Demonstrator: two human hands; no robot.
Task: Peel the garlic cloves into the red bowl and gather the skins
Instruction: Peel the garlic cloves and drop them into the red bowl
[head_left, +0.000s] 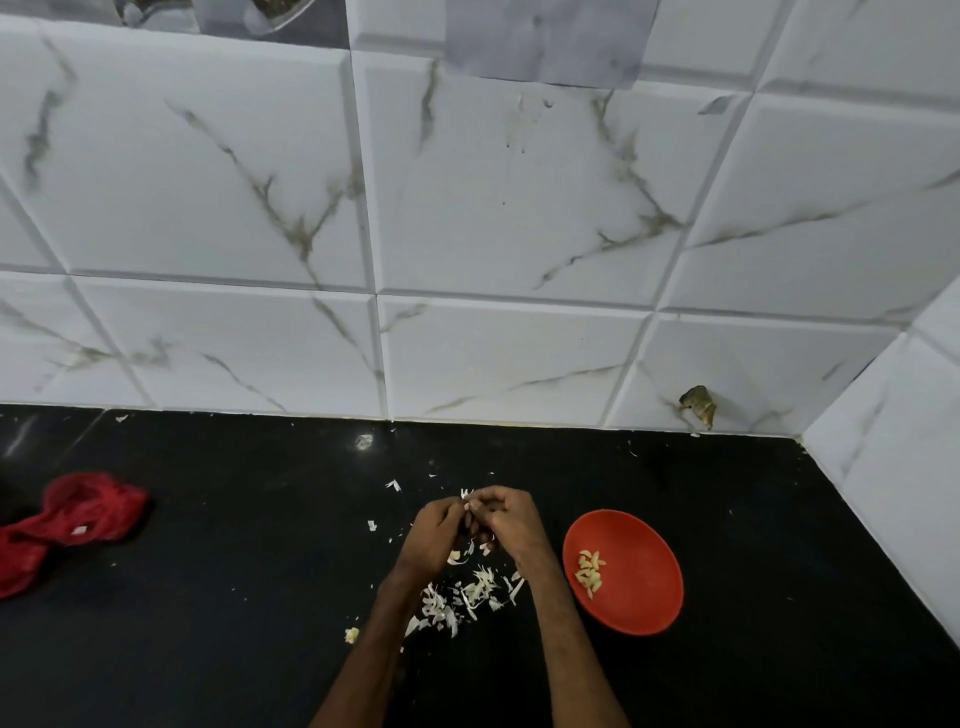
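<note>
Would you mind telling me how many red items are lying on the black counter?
2: the red bowl, right of the right hand, holding peeled cloves; and a crumpled red cloth at the left edge of the counter. Others could lie outside the frame.

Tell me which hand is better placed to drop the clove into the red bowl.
Likely the right hand: the red bowl sits to its right, while the left hand would have to cross over it. Both pinch the clove.
</note>
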